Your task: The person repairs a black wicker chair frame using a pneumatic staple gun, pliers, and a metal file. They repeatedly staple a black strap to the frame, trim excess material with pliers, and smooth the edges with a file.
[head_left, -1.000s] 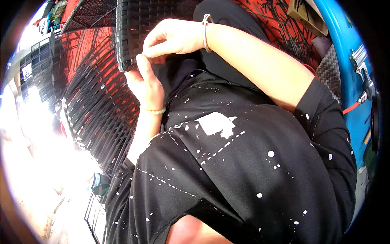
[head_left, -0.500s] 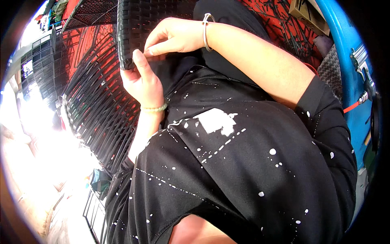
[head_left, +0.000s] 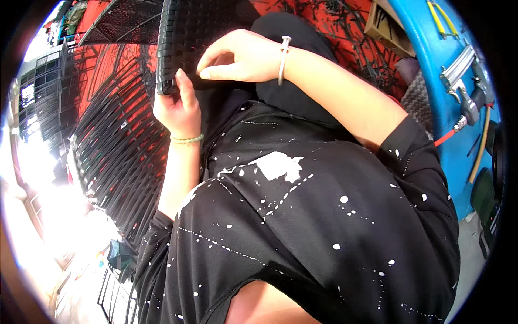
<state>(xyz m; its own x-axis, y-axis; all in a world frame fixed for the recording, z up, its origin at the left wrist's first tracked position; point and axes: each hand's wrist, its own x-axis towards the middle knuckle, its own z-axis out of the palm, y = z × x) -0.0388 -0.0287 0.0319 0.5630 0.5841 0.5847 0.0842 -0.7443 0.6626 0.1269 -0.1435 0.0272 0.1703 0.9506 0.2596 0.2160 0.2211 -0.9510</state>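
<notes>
A black woven wicker panel [head_left: 186,38] stands upright in front of me, its rounded edge bound with wrapped strips. My left hand [head_left: 179,105] grips the lower corner of that edge, thumb raised on the near side and fingers partly hidden behind it. Just right of it, close to the weave, is my right hand [head_left: 240,58]. Its thumb and curled fingertips come together; anything between them is too small to make out.
Left of me lies a fan of black strips [head_left: 116,146], beyond it black wire frames [head_left: 43,97]. Black scraps litter the red floor [head_left: 345,32] near a wooden box [head_left: 386,29]. A blue table [head_left: 450,151] on my right holds an air stapler [head_left: 464,92] with a red hose and yellow-handled pliers [head_left: 443,19].
My right hand has drawn slightly away from the left hand, leaving a gap between them. The left hand stays at the panel's corner. The view has shifted, bringing more of the blue table in.
</notes>
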